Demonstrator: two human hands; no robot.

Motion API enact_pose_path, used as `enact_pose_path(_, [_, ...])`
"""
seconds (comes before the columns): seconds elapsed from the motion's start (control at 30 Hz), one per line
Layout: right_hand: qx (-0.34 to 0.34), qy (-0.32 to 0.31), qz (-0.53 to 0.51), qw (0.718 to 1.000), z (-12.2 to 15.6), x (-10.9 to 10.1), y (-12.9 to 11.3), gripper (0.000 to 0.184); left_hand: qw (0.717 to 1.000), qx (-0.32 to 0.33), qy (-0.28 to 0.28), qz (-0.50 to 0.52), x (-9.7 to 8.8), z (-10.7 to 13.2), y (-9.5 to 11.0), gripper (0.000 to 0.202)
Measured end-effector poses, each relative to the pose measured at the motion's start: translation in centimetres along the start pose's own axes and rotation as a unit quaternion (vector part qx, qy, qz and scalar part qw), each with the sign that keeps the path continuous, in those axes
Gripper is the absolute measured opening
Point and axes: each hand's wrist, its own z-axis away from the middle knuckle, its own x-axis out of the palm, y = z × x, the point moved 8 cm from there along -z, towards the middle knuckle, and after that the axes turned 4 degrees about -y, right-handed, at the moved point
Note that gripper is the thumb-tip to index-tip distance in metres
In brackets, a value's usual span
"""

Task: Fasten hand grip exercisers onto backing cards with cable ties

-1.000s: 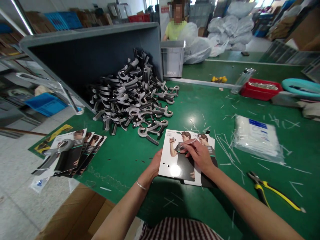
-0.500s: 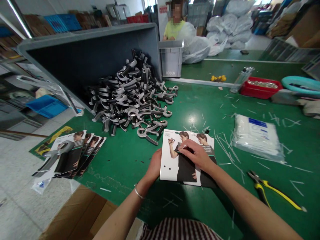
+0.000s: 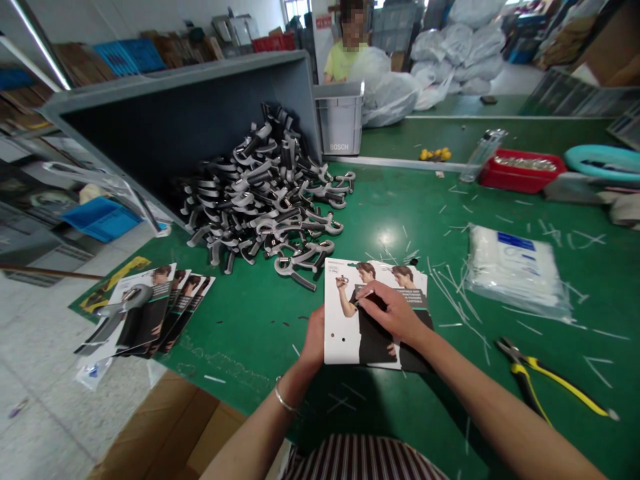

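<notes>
over green table [image 3: 250, 347]: white-and-black printed cardboard card [image 3: 377, 340], no grip on it yet. left hand [image 3: 314, 337] holds its edge; right hand [image 3: 395, 313] pinches, apparently, thin white plastic tie [image 3: 367, 294]. far left: one grey-and-black plastic hand grip [image 3: 129, 325] lies on fanned printed cards [image 3: 185, 313]; grip pile [image 3: 270, 193] loose.

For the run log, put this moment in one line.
left hand: at printed card's left edge | right hand: over same card | pliers: on table

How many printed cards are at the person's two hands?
2 visible: the front card, its left edge at the left hand; the back card, partly covered by it, to the right. More may be hidden beneath.
</notes>
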Motion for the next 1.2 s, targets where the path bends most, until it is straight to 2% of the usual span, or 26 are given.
enact_pose_path(0.13, [-0.015,0.033,-0.033,0.999,0.3,-0.6,-0.1,0.014,1.000,0.015,-0.011,-0.025,0.2,-0.5,1.0,0.025])
enact_pose_path(0.23, [-0.048,0.019,-0.048,0.998,0.3,-0.6,-0.6,0.020,0.996,0.030,-0.030,-0.079,0.3,-0.7,1.7,0.028])
enact_pose_path(0.33, [-0.062,0.013,-0.059,0.996,0.3,-0.7,-0.9,0.025,0.994,0.029,-0.044,-0.098,0.3,-0.6,1.6,0.027])
enact_pose_path(0.43, [-0.067,0.013,-0.044,0.997,0.4,-0.8,-1.2,0.022,0.995,0.036,-0.027,-0.092,0.0,-0.7,1.3,0.025])
enact_pose_path(0.53, [-0.049,-0.004,-0.010,0.999,0.4,-0.6,-1.2,0.014,0.994,0.071,0.013,-0.087,-0.5,-0.9,1.6,0.015])
enact_pose_path(0.6, [-0.035,-0.014,0.002,0.999,0.5,-0.5,-1.1,0.012,0.995,0.080,0.039,-0.045,-0.9,-0.9,1.7,0.030])
enact_pose_path(0.67, [-0.036,-0.013,0.010,0.999,0.6,-0.5,-1.2,0.011,0.997,0.041,0.039,0.043,-1.1,-0.8,1.3,0.044])
enact_pose_path(0.77, [-0.044,0.001,0.020,0.999,0.7,-0.4,-1.3,0.010,0.986,-0.044,0.014,0.161,-0.7,-0.3,0.8,0.048])
enact_pose_path(0.83, [-0.047,0.012,0.011,0.999,0.7,-0.3,-1.4,0.012,0.981,-0.071,0.000,0.180,-0.5,-0.1,1.1,0.054])
enact_pose_path(0.93, [-0.065,0.035,-0.018,0.997,0.7,-0.6,-2.2,0.013,0.981,-0.111,-0.045,0.153,0.2,-0.2,1.1,0.069])
enact_pose_path(1.0, [-0.068,0.078,-0.026,0.994,1.3,-2.0,-2.6,0.011,0.976,-0.137,-0.079,0.152,0.8,-0.3,0.8,0.075])
enact_pose_path(1.07, [-0.044,0.145,-0.010,0.988,2.8,-4.4,-2.1,0.010,0.969,-0.148,-0.096,0.171,1.0,-0.3,0.4,0.069])
enact_pose_path(1.13, [0.021,0.219,0.038,0.975,5.3,-7.7,-0.2,0.011,0.967,-0.153,-0.096,0.181,0.9,-0.3,-0.1,0.067])
enact_pose_path(1.2, [0.122,0.259,0.115,0.951,8.1,-11.0,3.0,0.015,0.966,-0.159,-0.100,0.180,1.0,-0.3,-0.4,0.069])
